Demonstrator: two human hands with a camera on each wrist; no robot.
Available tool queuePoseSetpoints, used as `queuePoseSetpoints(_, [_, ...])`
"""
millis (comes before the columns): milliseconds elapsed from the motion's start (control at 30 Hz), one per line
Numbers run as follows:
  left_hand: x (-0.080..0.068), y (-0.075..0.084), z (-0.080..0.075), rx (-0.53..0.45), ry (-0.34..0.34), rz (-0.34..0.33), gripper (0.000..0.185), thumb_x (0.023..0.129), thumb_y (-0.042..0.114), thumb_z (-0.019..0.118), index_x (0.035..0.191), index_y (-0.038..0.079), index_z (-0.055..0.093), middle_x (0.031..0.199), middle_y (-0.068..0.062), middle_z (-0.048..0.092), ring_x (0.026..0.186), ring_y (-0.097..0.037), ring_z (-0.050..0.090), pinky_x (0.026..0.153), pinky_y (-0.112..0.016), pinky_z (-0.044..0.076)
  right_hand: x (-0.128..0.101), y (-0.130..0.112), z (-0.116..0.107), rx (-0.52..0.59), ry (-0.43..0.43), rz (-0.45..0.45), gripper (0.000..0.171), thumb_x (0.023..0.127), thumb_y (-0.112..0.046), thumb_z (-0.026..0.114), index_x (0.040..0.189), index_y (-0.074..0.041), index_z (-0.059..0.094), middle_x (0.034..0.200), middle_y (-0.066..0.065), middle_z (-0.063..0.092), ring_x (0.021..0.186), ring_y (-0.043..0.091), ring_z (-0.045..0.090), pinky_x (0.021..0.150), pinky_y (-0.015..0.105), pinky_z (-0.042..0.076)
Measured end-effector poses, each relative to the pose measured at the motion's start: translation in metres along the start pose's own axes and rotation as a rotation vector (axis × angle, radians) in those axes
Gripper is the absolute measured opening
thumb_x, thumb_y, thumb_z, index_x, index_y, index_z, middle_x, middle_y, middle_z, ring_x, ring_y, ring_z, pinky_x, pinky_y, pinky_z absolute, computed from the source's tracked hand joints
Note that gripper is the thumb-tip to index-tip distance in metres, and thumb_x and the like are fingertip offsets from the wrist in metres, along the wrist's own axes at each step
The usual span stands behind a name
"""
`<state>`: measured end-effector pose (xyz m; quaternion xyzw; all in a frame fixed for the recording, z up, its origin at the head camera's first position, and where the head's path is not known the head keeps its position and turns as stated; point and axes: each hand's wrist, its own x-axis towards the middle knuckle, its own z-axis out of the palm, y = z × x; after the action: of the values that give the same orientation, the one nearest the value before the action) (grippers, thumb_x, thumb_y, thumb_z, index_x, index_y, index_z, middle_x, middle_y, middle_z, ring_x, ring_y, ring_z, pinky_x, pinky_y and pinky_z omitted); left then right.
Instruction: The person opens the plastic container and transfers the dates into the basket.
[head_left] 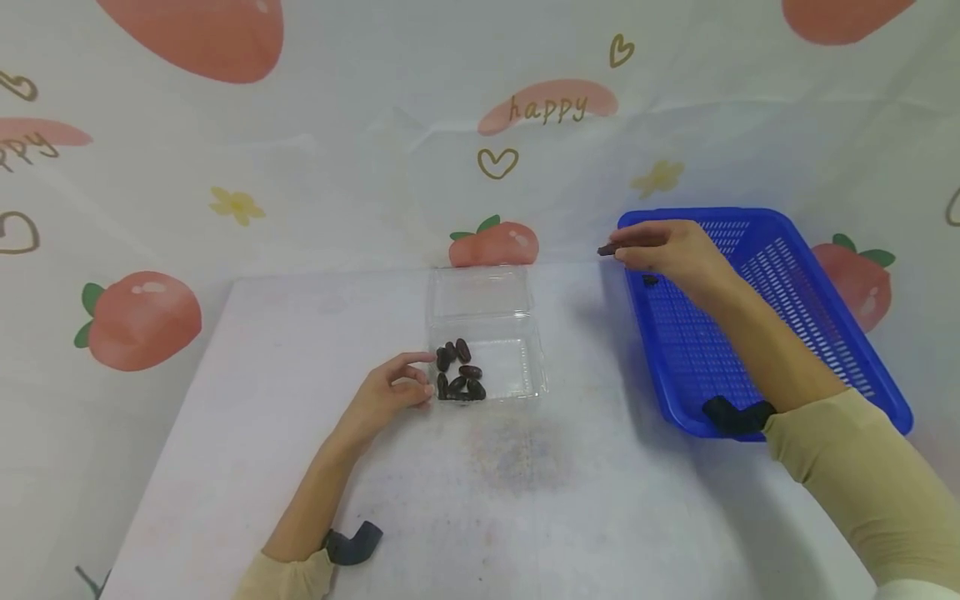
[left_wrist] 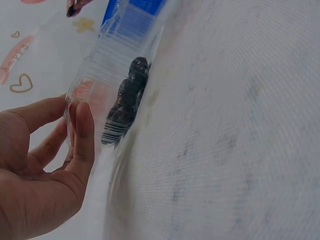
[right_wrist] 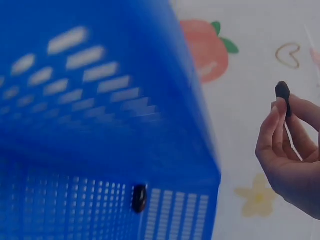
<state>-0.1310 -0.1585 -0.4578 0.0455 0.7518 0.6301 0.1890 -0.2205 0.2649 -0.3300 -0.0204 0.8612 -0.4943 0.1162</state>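
Observation:
Between thumb and fingertips, my right hand (head_left: 675, 254) pinches a dark brown date (right_wrist: 283, 95), held up at the left rim of the blue basket (head_left: 652, 367). Another date (right_wrist: 139, 198) lies in the basket, by its side wall. My left hand (head_left: 386, 396) holds the left side of a clear plastic clamshell box (head_left: 510, 367), its curled fingers and thumb at the edge in the left wrist view. Several dates (head_left: 470, 372) are gathered in the left half of the box. The box's hinged lid (head_left: 480, 292) stands raised at the back.
The box sits mid-table, the basket at the right side of the white table (head_left: 315, 333). A printed cloth (head_left: 360, 183) with fruit and hearts hangs behind. Dark bands (head_left: 352, 546) are on both wrists. A greyish stain (head_left: 517, 454) marks the tabletop before the box.

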Motion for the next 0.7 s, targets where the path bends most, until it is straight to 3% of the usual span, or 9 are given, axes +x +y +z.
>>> queuePoseSetpoints(133, [0.0, 0.001, 0.0, -0.008, -0.001, -0.002, 0.05, 0.092, 0.007, 0.071, 0.139, 0.009, 0.054, 0.105, -0.013, 0.054, 0.09, -0.03, 0.067, 0.082, -0.039, 0.059, 0.002, 0.008, -0.013, 0.016, -0.009, 0.027, 0.049, 0.094, -0.043, 0.066, 0.135, -0.017, 0.061, 0.136, 0.004, 0.06, 0.125, 0.022, 0.054, 0.109, 0.049, 0.037])
queuePoseSetpoints(233, [0.0, 0.002, 0.001, -0.012, 0.0, -0.003, 0.051, 0.091, 0.006, 0.07, 0.139, 0.008, 0.054, 0.104, -0.013, 0.054, 0.089, -0.029, 0.068, 0.082, -0.038, 0.059, 0.004, 0.016, -0.023, 0.027, -0.005, 0.028, 0.052, 0.094, -0.046, 0.065, 0.137, -0.017, 0.06, 0.138, 0.004, 0.058, 0.127, 0.023, 0.053, 0.113, 0.053, 0.032])
queuePoseSetpoints(367, [-0.001, 0.004, 0.002, -0.013, -0.001, -0.001, 0.051, 0.092, 0.006, 0.069, 0.14, 0.007, 0.053, 0.104, -0.013, 0.054, 0.087, -0.028, 0.068, 0.081, -0.038, 0.059, 0.007, 0.028, -0.033, 0.054, 0.019, 0.029, 0.055, 0.094, -0.044, 0.065, 0.138, -0.013, 0.058, 0.133, 0.001, 0.059, 0.122, 0.016, 0.056, 0.108, 0.038, 0.041])
queuePoseSetpoints(500, [-0.001, 0.005, 0.002, -0.014, 0.0, -0.001, 0.051, 0.092, 0.006, 0.069, 0.14, 0.007, 0.053, 0.104, -0.013, 0.054, 0.087, -0.028, 0.068, 0.081, -0.038, 0.059, 0.012, 0.041, -0.04, 0.168, 0.04, 0.014, 0.053, 0.095, -0.031, 0.067, 0.137, -0.002, 0.055, 0.12, -0.004, 0.063, 0.109, 0.007, 0.062, 0.092, 0.019, 0.051])
queuePoseSetpoints(600, [-0.001, 0.005, 0.002, -0.008, 0.003, -0.005, 0.051, 0.092, 0.006, 0.069, 0.14, 0.008, 0.054, 0.104, -0.014, 0.054, 0.088, -0.029, 0.068, 0.082, -0.037, 0.059, 0.017, 0.051, -0.044, 0.25, 0.047, -0.002, 0.047, 0.095, -0.022, 0.068, 0.134, 0.002, 0.055, 0.113, -0.008, 0.065, 0.103, 0.004, 0.064, 0.087, 0.017, 0.053])
queuePoseSetpoints(700, [-0.001, 0.004, 0.001, -0.003, 0.005, -0.008, 0.05, 0.092, 0.007, 0.07, 0.14, 0.008, 0.054, 0.104, -0.014, 0.054, 0.089, -0.029, 0.067, 0.082, -0.036, 0.058, 0.02, 0.061, -0.048, 0.315, 0.055, 0.0, 0.038, 0.095, -0.018, 0.068, 0.128, -0.001, 0.061, 0.111, -0.008, 0.065, 0.1, 0.004, 0.065, 0.088, 0.019, 0.054])
